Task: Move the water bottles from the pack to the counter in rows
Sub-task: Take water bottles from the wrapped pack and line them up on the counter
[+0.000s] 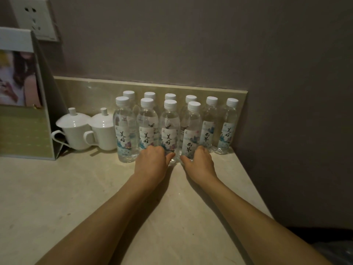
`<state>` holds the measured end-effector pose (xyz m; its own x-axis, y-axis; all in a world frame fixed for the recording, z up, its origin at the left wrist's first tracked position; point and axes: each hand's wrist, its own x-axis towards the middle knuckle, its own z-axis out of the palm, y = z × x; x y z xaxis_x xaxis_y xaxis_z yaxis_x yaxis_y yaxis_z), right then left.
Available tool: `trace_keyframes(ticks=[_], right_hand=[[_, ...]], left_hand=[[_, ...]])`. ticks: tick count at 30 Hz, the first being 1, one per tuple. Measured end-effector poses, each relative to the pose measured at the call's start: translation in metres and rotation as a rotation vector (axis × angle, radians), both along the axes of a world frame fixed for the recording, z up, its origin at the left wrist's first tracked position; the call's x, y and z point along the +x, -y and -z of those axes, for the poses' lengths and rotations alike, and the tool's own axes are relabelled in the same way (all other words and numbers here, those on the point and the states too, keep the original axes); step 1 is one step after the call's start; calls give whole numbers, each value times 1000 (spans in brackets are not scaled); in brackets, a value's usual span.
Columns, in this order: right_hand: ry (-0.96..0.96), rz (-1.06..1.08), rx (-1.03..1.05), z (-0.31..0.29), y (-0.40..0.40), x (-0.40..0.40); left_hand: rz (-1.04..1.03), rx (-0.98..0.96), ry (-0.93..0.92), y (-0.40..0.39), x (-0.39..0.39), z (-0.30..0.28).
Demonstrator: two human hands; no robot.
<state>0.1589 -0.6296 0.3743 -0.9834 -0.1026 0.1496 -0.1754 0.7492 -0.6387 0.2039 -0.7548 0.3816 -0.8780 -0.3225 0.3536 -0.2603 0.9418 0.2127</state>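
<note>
Several clear water bottles with white caps stand upright in two rows on the beige counter, against the low backsplash. My left hand is curled around the base of a front-row bottle, its thumb touching the neighbouring bottle. My right hand wraps the base of the rightmost front-row bottle. Two back-row bottles stand uncovered at the right. The pack is out of view.
Two white lidded cups stand left of the bottles. A tall printed card stand sits at the far left under a wall socket. A wall closes the counter's right side; a dark bag shows at the lower right.
</note>
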Motion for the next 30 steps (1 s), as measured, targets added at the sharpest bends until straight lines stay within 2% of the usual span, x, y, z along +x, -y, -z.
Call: trace_keyframes(ticks=[30], right_hand=[[8,-10,-40,-12,-6,14]], left_hand=[[66,101,-13,-5,18,-12]])
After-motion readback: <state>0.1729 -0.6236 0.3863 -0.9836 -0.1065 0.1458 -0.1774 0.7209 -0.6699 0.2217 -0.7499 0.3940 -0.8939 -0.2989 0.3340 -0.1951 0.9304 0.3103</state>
